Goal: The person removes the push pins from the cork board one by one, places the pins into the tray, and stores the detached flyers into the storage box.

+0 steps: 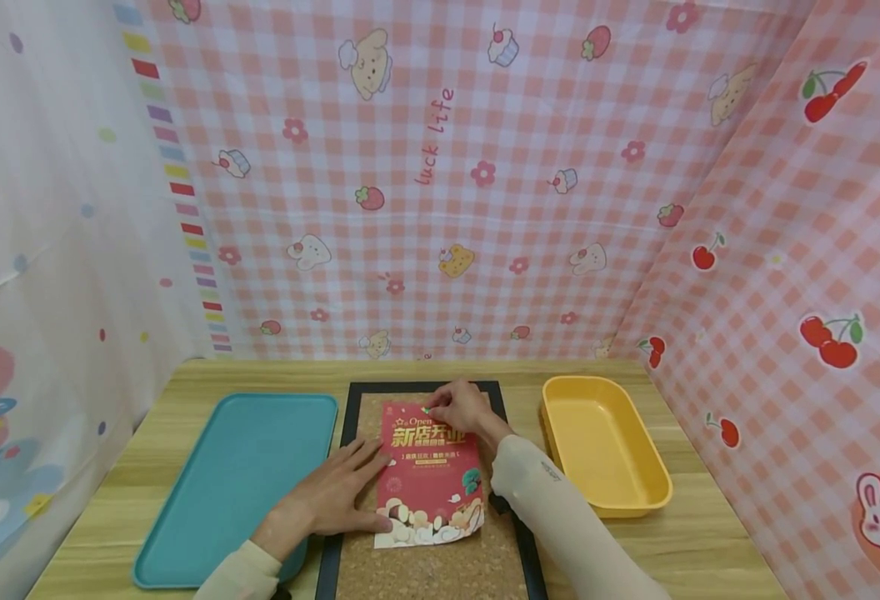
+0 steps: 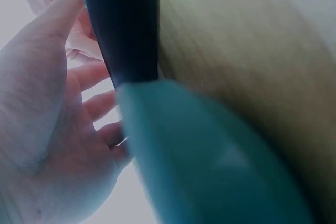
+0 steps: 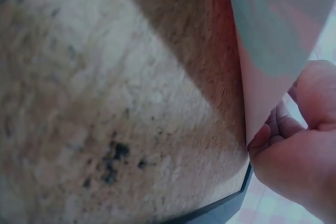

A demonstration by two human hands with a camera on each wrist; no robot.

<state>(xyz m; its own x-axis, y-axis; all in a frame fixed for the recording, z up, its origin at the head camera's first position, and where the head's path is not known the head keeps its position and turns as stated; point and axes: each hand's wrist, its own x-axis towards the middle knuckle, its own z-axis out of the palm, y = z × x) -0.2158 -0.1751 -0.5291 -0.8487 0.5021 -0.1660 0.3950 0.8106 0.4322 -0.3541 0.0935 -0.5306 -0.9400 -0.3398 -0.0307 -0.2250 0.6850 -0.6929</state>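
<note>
A red poster (image 1: 432, 475) with gold lettering lies on a black-framed cork board (image 1: 500, 558). Its lower right corner curls up off the cork, as the lifted paper (image 3: 273, 72) in the right wrist view also shows. My left hand (image 1: 338, 492) rests along the poster's left side, fingers spread and thumb on the lower left corner. At the poster's top edge, my right hand (image 1: 461, 406) pinches a small green push pin (image 1: 427, 409), mostly hidden by the fingertips. The left wrist view shows my left palm (image 2: 58, 108) beside the board's black frame (image 2: 123, 24).
A teal tray (image 1: 252, 475) lies left of the board, close to my left forearm. On the right stands a yellow bin (image 1: 605, 442), beside my right forearm. Patterned cloth (image 1: 425, 250) hangs behind the wooden table (image 1: 710, 517) and along both sides.
</note>
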